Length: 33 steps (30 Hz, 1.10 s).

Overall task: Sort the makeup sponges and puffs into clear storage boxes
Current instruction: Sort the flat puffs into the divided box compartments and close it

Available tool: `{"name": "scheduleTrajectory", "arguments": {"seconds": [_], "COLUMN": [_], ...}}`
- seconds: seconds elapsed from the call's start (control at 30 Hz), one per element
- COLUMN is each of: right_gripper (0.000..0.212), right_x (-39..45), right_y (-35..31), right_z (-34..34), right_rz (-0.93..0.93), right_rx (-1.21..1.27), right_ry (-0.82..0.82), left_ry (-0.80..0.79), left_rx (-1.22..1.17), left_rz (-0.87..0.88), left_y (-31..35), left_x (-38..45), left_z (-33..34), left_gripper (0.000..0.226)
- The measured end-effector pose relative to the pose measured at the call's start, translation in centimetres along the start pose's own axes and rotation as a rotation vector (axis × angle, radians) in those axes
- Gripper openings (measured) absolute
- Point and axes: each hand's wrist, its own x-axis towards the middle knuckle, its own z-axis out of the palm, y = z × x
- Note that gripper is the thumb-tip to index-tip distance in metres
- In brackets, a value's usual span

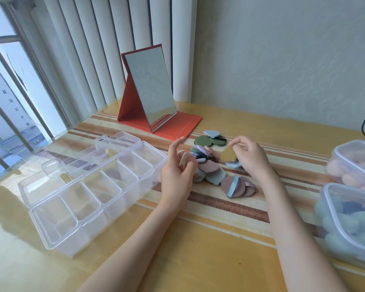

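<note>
Red folding mirror [148, 89] stands behind the puff pile [215, 165].

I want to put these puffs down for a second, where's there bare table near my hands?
Free: the table between your forearms, bordered by the divided clear box on the left and the lidded tubs on the right. Also free: the strip between the mirror and those tubs. Crowded: the puff pile under both hands.
</note>
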Motion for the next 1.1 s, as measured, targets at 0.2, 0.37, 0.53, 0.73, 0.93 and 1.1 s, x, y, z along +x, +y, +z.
{"name": "scheduleTrajectory", "arguments": {"seconds": [0.2, 0.37, 0.53, 0.73, 0.93, 1.1], "right_gripper": [0.021, 0.034, 0.020, 0.020, 0.004, 0.037], "right_x": [0.1, -0.5, 0.0, -0.7, -0.8, -0.4], "right_y": [0.1, -0.6, -0.5, -3.4, -3.0, -2.1], "right_z": [1.5, 2.7, 3.2, 1.2, 3.1, 2.3], "right_rz": [-0.078, -0.170, -0.109, -0.165, -0.192, -0.253], "right_rx": [-0.449, -0.282, -0.170, 0.421, 0.266, 0.071], "right_ry": [0.075, -0.137, 0.081, -0.151, -0.300, -0.321], "left_ry": [0.023, -0.056, -0.034, -0.064, 0.027, 0.082], "left_rx": [-0.014, -0.023, -0.022, -0.105, 0.073, 0.087], "left_rz": [-0.072, -0.062, -0.030, -0.077, 0.030, 0.020], "left_y": [0.0, 0.1, 0.4, 1.1, 0.7, 2.0], "left_x": [0.1, 0.2, 0.1, 0.0, -0.1, -1.9], "left_z": [-0.1, 0.1, 0.0, 0.0, -0.1, 0.2], "left_gripper": [0.055, 0.044, 0.025, 0.019, 0.015, 0.037]}}
